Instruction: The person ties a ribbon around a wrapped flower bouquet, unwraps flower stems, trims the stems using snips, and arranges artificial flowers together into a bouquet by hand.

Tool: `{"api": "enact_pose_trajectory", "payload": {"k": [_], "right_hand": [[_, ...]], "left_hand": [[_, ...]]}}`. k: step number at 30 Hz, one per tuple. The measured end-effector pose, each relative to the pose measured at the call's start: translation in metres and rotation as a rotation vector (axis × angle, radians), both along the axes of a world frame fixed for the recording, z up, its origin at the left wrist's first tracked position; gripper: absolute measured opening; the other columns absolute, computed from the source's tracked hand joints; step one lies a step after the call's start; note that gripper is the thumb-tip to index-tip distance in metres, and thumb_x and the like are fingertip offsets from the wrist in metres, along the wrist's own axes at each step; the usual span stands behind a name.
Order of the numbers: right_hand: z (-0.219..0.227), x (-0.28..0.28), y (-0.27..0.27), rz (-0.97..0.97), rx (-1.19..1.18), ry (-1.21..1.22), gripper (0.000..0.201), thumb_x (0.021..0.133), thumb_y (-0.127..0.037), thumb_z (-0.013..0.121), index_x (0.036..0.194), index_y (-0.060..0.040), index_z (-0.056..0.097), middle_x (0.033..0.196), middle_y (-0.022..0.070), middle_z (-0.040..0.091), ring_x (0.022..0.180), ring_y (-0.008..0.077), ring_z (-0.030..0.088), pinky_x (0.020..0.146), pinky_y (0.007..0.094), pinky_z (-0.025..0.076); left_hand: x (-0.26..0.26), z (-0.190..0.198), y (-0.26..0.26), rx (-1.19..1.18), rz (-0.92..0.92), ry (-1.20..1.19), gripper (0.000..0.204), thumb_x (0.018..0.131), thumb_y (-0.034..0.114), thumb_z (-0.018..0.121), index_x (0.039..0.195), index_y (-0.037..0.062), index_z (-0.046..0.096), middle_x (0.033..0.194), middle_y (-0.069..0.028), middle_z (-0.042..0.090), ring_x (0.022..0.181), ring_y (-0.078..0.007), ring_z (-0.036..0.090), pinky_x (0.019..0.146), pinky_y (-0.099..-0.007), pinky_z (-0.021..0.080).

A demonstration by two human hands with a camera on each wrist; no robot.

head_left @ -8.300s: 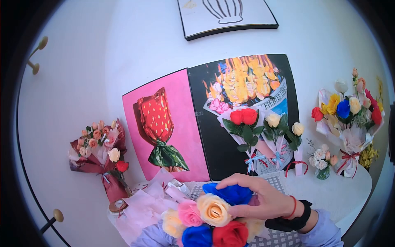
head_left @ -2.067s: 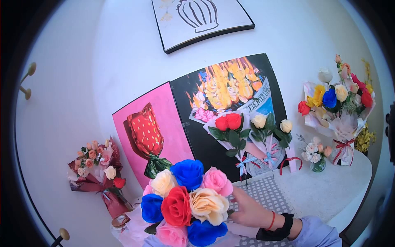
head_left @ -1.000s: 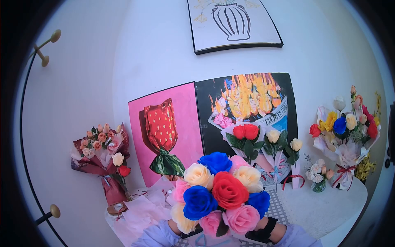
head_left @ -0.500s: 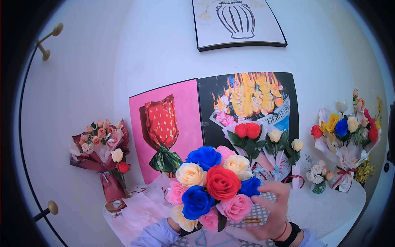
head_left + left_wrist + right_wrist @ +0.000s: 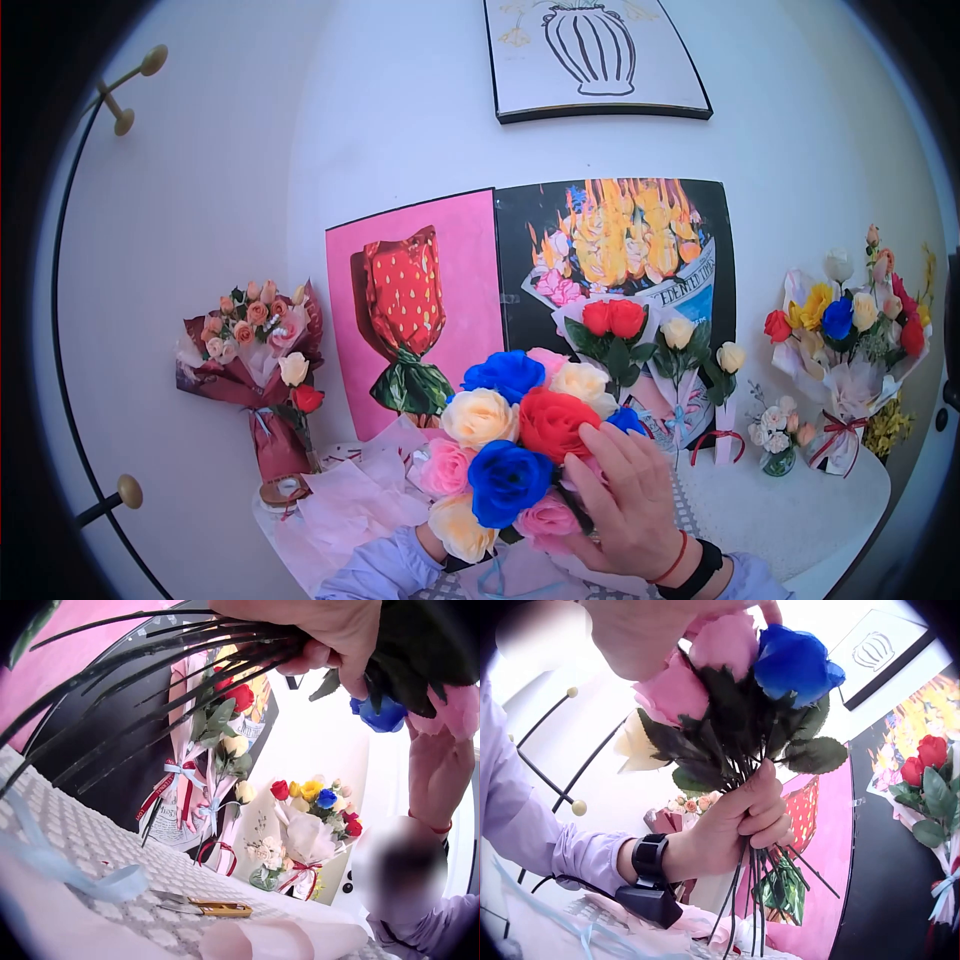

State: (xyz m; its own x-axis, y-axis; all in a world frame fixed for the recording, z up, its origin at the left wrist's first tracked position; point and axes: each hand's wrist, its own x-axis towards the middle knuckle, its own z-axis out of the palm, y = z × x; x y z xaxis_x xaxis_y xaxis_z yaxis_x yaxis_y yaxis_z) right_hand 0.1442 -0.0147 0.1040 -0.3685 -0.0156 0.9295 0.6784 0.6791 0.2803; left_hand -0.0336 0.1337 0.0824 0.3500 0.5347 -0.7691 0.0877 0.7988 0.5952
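Observation:
A bunch of red, blue, cream and pink roses (image 5: pixel 510 484) is held upright over the near part of the table. My left hand (image 5: pixel 754 814) grips its long dark stems (image 5: pixel 757 900) just below the leaves, and the stem ends fan out bare beneath the fist. In the head view that hand is mostly hidden by the blooms. My right hand (image 5: pixel 630 500) lies over the right side of the bunch, with its fingers spread loosely against the red rose (image 5: pixel 558 424) and a partly covered pink rose. A blue rose (image 5: pixel 796 666) shows beside it in the right wrist view.
Pink wrapping paper (image 5: pixel 350 510), light blue ribbon (image 5: pixel 97 881) and a yellow-handled cutter (image 5: pixel 221 908) lie on the table. Small wrapped rose bouquets (image 5: pixel 680 335) stand against the posters. Larger bouquets stand at the left (image 5: pixel 262 350) and right (image 5: pixel 850 380), near a small flower vase (image 5: pixel 777 462).
The right hand, earlier on a blue rose, was lately raised at the bunch's right and now rests on the red and pink roses. The bunch, tilted about two seconds ago, has been turned upright.

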Motion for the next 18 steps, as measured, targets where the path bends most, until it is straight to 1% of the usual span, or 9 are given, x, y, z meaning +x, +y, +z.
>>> {"api": "enact_pose_trajectory", "payload": {"k": [2,3,5,10,12,14,15,17,18], "right_hand": [[0.000,0.000,-0.001,0.006,-0.064,-0.071,0.058,0.073,-0.039,0.060,0.118,-0.0044,0.048,0.127,0.0162,0.042,0.118,0.0305,0.039,0.098,0.0458,0.026],[0.000,0.001,-0.001,0.004,-0.066,-0.069,0.058,0.073,-0.039,0.060,0.118,-0.0044,0.048,0.127,0.0162,0.042,0.118,0.0305,0.039,0.098,0.0458,0.026],[-0.001,0.003,0.000,-0.005,-0.120,-0.135,0.069,0.076,-0.054,0.053,0.122,-0.0032,0.042,0.131,0.0186,0.037,0.123,0.0329,0.034,0.100,0.0492,0.021],[-0.001,0.006,0.001,0.070,-0.164,-0.128,0.074,0.076,-0.061,0.047,0.121,-0.0022,0.041,0.132,0.0195,0.034,0.123,0.0342,0.032,0.100,0.0519,0.017],[-0.003,0.009,0.001,0.121,-0.174,-0.099,0.075,0.076,-0.062,0.046,0.121,-0.0015,0.041,0.133,0.0201,0.034,0.123,0.0349,0.032,0.099,0.0524,0.017],[-0.009,0.011,0.001,0.249,-0.066,0.073,0.058,0.076,-0.053,0.054,0.113,-0.0077,0.049,0.126,0.0132,0.043,0.116,0.0284,0.039,0.098,0.0478,0.021],[-0.013,0.013,0.005,0.249,-0.065,0.074,0.058,0.076,-0.053,0.054,0.113,-0.0077,0.049,0.126,0.0132,0.043,0.116,0.0284,0.039,0.098,0.0478,0.021],[-0.020,0.017,0.015,-0.002,0.413,-0.218,0.079,0.070,-0.053,0.062,0.125,-0.0035,0.034,0.128,0.0246,0.036,0.119,0.0381,0.035,0.098,0.0509,0.021],[-0.024,0.016,0.016,-0.001,0.413,-0.216,0.079,0.070,-0.053,0.062,0.125,-0.0035,0.034,0.128,0.0246,0.036,0.119,0.0381,0.035,0.098,0.0509,0.021]], "left_hand": [[-0.002,0.002,-0.002,0.051,0.010,-0.004,0.015,0.089,0.021,0.047,0.081,0.0080,0.048,0.072,-0.0032,0.049,0.065,-0.0116,0.049,0.058,-0.0236,0.039],[-0.001,0.002,-0.002,0.076,0.013,-0.005,0.015,0.089,0.021,0.047,0.081,0.0080,0.047,0.072,-0.0032,0.049,0.065,-0.0116,0.049,0.058,-0.0236,0.039],[0.007,0.005,-0.002,0.126,0.020,-0.008,0.016,0.089,0.021,0.047,0.081,0.0080,0.047,0.071,-0.0031,0.049,0.065,-0.0116,0.048,0.057,-0.0235,0.039],[-0.014,-0.009,-0.015,0.262,0.025,-0.009,0.017,0.089,0.022,0.047,0.080,0.0080,0.047,0.070,-0.0029,0.048,0.064,-0.0114,0.048,0.057,-0.0234,0.038],[-0.003,0.008,-0.005,0.325,0.023,-0.007,0.017,0.089,0.022,0.047,0.079,0.0080,0.047,0.070,-0.0028,0.048,0.063,-0.0114,0.048,0.056,-0.0234,0.038],[0.002,0.012,-0.006,0.385,0.026,-0.007,0.018,0.090,0.022,0.047,0.079,0.0080,0.047,0.070,-0.0027,0.048,0.063,-0.0113,0.048,0.056,-0.0233,0.038],[0.002,0.008,-0.007,0.413,0.030,-0.010,0.018,0.090,0.022,0.047,0.079,0.0081,0.047,0.069,-0.0027,0.048,0.063,-0.0113,0.047,0.056,-0.0233,0.038],[-0.001,0.005,-0.010,0.469,0.042,-0.016,0.018,0.090,0.022,0.047,0.078,0.0081,0.046,0.069,-0.0026,0.048,0.062,-0.0112,0.047,0.056,-0.0233,0.037],[0.001,0.006,-0.010,0.495,0.047,-0.018,0.018,0.090,0.022,0.047,0.078,0.0081,0.046,0.069,-0.0026,0.048,0.062,-0.0112,0.047,0.056,-0.0233,0.037]]}}
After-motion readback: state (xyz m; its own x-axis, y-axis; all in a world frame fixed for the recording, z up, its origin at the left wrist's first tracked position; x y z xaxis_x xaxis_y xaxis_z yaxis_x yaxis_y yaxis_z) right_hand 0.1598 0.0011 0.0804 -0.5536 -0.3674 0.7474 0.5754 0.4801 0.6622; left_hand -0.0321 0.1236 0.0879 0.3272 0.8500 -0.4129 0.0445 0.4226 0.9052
